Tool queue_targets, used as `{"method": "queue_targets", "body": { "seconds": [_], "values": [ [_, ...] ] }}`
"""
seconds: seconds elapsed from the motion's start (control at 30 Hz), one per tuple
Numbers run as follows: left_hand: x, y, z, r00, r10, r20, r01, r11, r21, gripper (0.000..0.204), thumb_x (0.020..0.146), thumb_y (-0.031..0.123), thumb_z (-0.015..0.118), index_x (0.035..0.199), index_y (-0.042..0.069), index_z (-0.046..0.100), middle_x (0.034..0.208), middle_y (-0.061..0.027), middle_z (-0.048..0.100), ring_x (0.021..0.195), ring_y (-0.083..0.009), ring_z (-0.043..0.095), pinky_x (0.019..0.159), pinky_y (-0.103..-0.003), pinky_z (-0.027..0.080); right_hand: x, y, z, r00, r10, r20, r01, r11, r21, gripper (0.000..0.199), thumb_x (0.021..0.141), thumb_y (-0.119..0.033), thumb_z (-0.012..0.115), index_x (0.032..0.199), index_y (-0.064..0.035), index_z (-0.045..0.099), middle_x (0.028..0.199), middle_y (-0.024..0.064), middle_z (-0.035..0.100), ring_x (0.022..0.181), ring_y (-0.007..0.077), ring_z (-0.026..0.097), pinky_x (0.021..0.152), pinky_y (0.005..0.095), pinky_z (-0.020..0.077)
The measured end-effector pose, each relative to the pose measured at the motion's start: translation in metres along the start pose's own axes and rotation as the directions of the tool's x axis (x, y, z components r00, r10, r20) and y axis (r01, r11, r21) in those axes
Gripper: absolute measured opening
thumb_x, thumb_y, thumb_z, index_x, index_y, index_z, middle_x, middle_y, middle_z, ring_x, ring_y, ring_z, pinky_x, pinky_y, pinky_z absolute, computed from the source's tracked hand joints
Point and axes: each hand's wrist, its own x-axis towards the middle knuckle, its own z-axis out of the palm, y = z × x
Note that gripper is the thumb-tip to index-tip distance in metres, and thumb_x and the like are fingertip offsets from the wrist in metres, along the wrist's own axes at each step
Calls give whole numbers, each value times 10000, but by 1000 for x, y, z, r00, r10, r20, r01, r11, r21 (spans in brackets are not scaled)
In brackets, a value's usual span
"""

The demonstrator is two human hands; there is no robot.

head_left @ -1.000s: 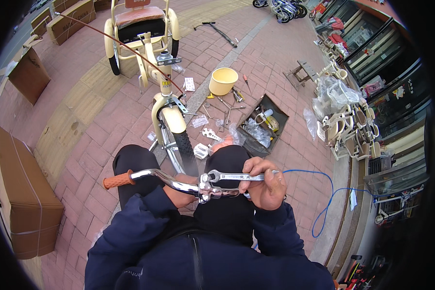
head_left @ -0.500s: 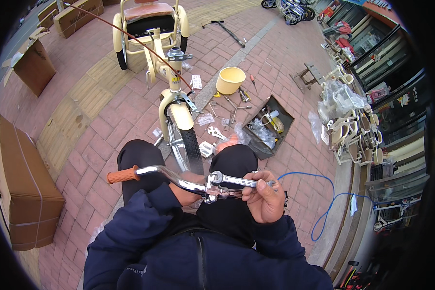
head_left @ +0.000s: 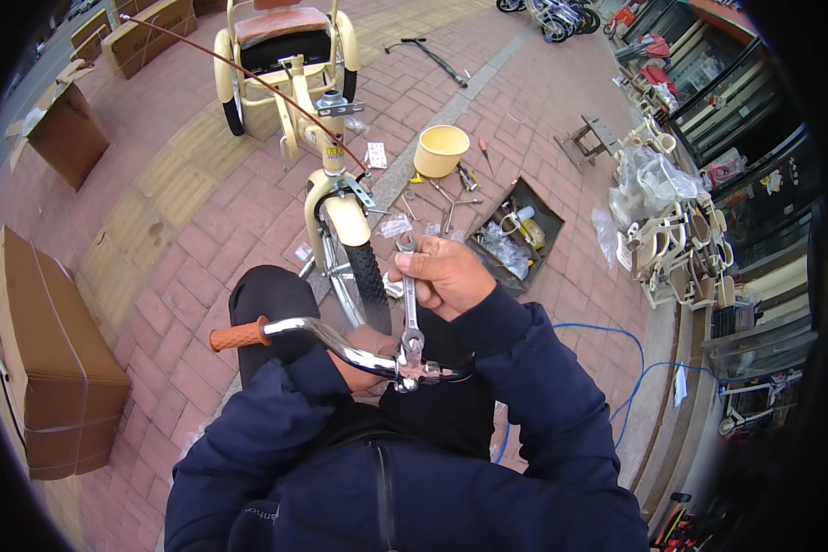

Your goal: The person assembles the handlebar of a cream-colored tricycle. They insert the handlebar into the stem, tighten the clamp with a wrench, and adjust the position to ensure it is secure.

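A chrome handlebar point(head_left: 319, 332) with an orange ribbed grip point(head_left: 239, 335) lies across my lap. My left hand point(head_left: 365, 361) is closed on it from below, close to the central clamp point(head_left: 412, 370); the bar hides part of the fingers. A silver combination wrench point(head_left: 409, 308) stands roughly lengthwise away from me, its near end on the clamp bolt. My right hand point(head_left: 443, 276) pinches the wrench near its far, open-jawed end. Beyond my knees stands a cream tricycle point(head_left: 333, 147) with its front wheel point(head_left: 368, 281) toward me and no handlebar in its head tube.
Right of the wheel are an open toolbox point(head_left: 547, 221), a cream bucket point(head_left: 442, 151), and scattered tools and plastic bags. Cardboard boxes point(head_left: 69, 368) stand on the left. A blue hose point(head_left: 630, 391) runs along the right, before piled cream parts point(head_left: 676, 235) and a wooden stool point(head_left: 591, 138).
My right hand has swung the wrench away from me and to the left, from lying sideways to pointing forward. My left hand and the handlebar have stayed almost in place.
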Motion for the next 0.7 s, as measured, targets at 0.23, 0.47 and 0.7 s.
{"method": "queue_targets", "body": {
  "seconds": [0.23, 0.47, 0.7],
  "values": [
    [1, 7, 1, 965, 124, -232, -106, 990, 88, 256, 952, 153, 632, 1187, 52, 634, 1172, -91, 659, 1098, -233, 626, 913, -350, 496, 13, -33, 84, 918, -8, 396, 331, 563, -757, 305, 858, -170, 726, 1027, 78, 669, 851, 151, 728, 722, 257, 685, 678, 365, 521],
    [6, 16, 4, 931, 200, -304, -223, 974, -41, 340, 908, 138, 676, 1234, 53, 638, 1217, -127, 663, 1139, -275, 631, 947, -387, 495, -72, -35, 104, 770, -262, 582, 591, -50, -805, 276, 852, -150, 725, 1062, -21, 602, 787, 147, 692, 707, 342, 698, 602, 438, 524],
    [2, -5, 1, 988, 119, -94, -105, 984, 141, 254, 890, 119, 704, 1140, 79, 716, 863, -150, 706, 791, -331, 688, 729, -383, 528, -88, -28, 20, 757, -573, -315, 540, 819, -192, 286, 978, -148, 659, 1156, 27, 520, 815, 120, 686, 570, 107, 631, 475, 191, 496]
  ]
}}
